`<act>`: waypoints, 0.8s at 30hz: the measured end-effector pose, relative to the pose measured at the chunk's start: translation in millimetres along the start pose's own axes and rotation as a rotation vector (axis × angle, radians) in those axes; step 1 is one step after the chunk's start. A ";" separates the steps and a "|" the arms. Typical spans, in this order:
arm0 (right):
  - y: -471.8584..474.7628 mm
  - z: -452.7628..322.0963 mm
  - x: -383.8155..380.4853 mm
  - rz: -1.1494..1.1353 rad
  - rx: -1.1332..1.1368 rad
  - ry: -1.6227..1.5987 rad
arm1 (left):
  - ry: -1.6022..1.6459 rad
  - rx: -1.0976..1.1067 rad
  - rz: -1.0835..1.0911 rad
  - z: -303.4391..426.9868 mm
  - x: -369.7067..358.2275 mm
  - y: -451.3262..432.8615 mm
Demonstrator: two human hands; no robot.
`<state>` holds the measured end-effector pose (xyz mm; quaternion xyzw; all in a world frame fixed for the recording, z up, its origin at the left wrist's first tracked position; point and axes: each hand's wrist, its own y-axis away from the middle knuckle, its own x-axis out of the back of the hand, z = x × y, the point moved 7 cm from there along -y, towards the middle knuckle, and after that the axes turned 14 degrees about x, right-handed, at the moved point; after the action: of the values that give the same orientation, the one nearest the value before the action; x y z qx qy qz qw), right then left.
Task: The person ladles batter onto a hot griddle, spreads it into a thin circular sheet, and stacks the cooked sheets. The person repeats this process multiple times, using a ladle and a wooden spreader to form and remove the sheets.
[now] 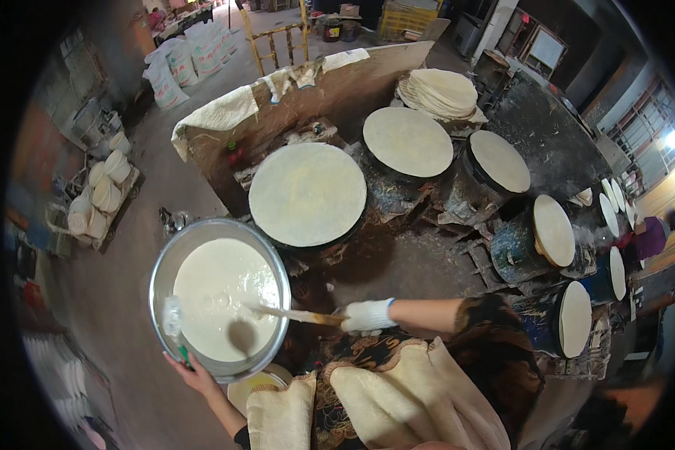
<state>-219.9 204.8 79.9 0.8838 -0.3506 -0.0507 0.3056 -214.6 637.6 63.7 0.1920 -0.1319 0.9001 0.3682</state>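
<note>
A wide metal basin [156, 270] of creamy white batter [219, 292] stands before me on the left. My right hand [367, 316], in a white knit glove, grips a wooden stick [309, 316]. The stick's coated far end reaches over the rim to the batter. At the basin's lower left edge, my bare left hand [197, 374] holds a green-handled tool [183, 353]. Its pale, blurred head [172, 316] lies over the inner wall, and its kind is unclear. Beyond the basin, a round griddle bears a pale flat sheet [308, 194].
More round griddles with pale sheets [408, 142] curve away to the right. A stack of flatbreads [439, 93] sits behind them. A board [326, 84] draped with cloths borders the far side. White buckets [107, 194] stand left; another person [652, 236] is far right.
</note>
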 end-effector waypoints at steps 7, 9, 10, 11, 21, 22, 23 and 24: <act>-0.8 -96.6 9.6 0.267 0.470 0.152 | 0.769 0.523 -0.258 -42.0 -22.6 12.6; -33.7 -88.7 -4.3 0.330 0.478 0.168 | 0.982 0.783 -0.251 -28.4 -57.1 40.0; -48.9 -79.9 -12.2 0.340 0.435 0.115 | 1.120 0.893 -0.402 -16.6 -77.6 51.4; -65.3 -73.0 -21.2 0.345 0.395 0.066 | 1.261 1.000 -0.552 -4.9 -93.8 62.0; -67.8 -95.9 -38.2 0.327 0.787 0.002 | 0.788 0.680 -0.861 87.9 -140.3 108.8; -61.1 -96.5 -36.8 0.321 0.764 -0.140 | 0.675 0.672 -0.836 95.9 -146.7 115.9; -51.6 -98.4 -24.4 0.364 0.687 0.147 | 0.562 0.660 -0.809 103.0 -154.2 121.5; -53.6 -92.3 -11.5 0.361 0.812 0.067 | 0.613 0.660 -0.789 109.5 -161.2 124.6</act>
<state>-169.0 289.2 122.2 0.8581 -0.4805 0.1739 -0.0510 -170.7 411.0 78.0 0.0621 0.3482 0.7031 0.6169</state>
